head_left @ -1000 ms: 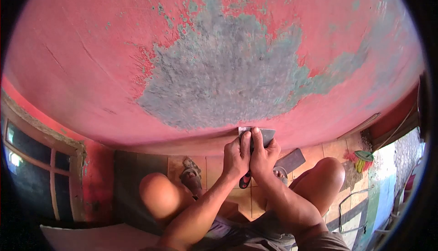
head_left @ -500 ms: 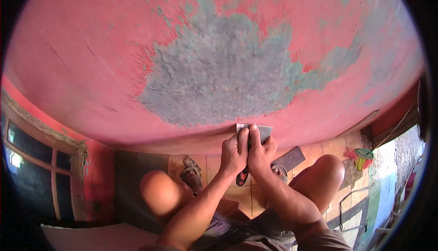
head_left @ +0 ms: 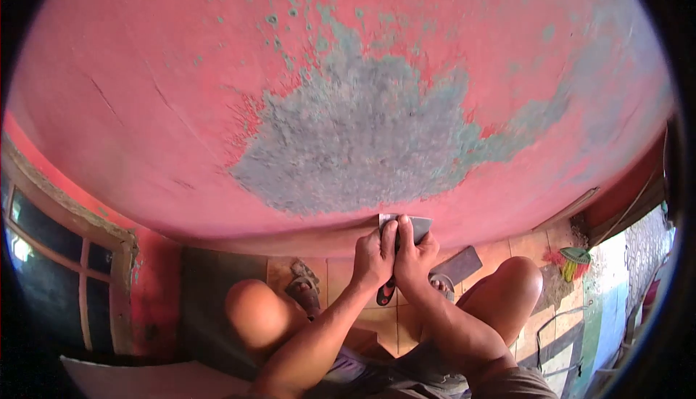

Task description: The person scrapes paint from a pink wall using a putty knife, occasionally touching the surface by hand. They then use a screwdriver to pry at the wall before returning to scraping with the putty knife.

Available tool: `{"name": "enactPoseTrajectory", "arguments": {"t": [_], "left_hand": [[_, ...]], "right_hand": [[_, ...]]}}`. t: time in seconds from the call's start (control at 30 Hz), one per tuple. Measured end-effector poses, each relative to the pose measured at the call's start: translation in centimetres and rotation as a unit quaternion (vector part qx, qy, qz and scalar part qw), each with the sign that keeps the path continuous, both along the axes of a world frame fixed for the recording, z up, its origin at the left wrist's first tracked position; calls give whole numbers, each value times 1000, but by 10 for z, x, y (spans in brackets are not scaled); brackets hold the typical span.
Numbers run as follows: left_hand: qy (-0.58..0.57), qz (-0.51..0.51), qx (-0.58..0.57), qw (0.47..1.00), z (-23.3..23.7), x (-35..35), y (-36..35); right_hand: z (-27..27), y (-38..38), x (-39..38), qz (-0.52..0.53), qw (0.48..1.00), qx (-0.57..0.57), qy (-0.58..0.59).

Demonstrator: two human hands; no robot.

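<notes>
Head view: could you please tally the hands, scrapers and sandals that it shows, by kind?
hands: 2 (left hand, right hand)
scraper: 1
sandals: 2
Total: 5

No readable text, label or number shows anywhere here

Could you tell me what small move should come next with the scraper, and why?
Probably push the scraper up along the wall: the left hand and right hand press its blade against pink paint just below the bare grey patch.
</notes>
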State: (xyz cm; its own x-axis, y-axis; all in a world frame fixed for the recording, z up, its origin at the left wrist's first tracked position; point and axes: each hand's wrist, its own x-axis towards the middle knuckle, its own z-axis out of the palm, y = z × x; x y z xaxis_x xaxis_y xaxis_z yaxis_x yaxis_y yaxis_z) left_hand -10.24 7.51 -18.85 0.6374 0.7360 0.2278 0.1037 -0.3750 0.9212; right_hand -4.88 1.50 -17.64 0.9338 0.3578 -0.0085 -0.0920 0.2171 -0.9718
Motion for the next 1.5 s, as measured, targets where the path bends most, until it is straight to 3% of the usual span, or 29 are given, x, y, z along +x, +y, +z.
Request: {"name": "enactPoseTrajectory", "arguments": {"t": [0.43,0.53,0.63,0.73,0.77,0.8,1.07,1.1,1.13,1.2,1.33,1.4,1.43,1.5], "left_hand": [[-7,-11,-52,999,-7,5,-4],[-28,-11,-30,999,-9,6,-3],[-48,-4,25,999,-11,5,-1],[-24,3,-14,1000,-7,7,0],[0,0,71,997,1,6,2],[-35,-7,-7,999,5,7,2],[-38,15,9,999,12,8,-1],[1,4,73,997,19,7,2],[-58,3,43,997,26,10,2],[9,-12,34,999,13,4,3],[-14,9,6,1000,1,4,1],[-30,16,-12,999,11,5,-4],[-4,14,41,999,9,5,-1],[2,0,-5,1000,17,2,-2]], "right_hand": [[2,-2,9,7,1000,2,-18],[2,-3,8,3,999,-17,-45],[-8,0,5,8,999,31,-8],[13,-1,9,26,999,11,-41],[8,-3,7,22,999,-2,-37],[5,-5,5,17,999,-15,-32],[16,3,8,8,999,18,-37],[24,4,12,11,999,13,-35],[28,2,12,15,999,8,-31],[16,1,11,16,999,-9,-30],[4,2,6,8,1000,-2,-8],[11,2,5,-2,1000,8,-2],[15,-2,5,15,1000,-3,14],[34,-6,8,48,998,-22,45]]}}
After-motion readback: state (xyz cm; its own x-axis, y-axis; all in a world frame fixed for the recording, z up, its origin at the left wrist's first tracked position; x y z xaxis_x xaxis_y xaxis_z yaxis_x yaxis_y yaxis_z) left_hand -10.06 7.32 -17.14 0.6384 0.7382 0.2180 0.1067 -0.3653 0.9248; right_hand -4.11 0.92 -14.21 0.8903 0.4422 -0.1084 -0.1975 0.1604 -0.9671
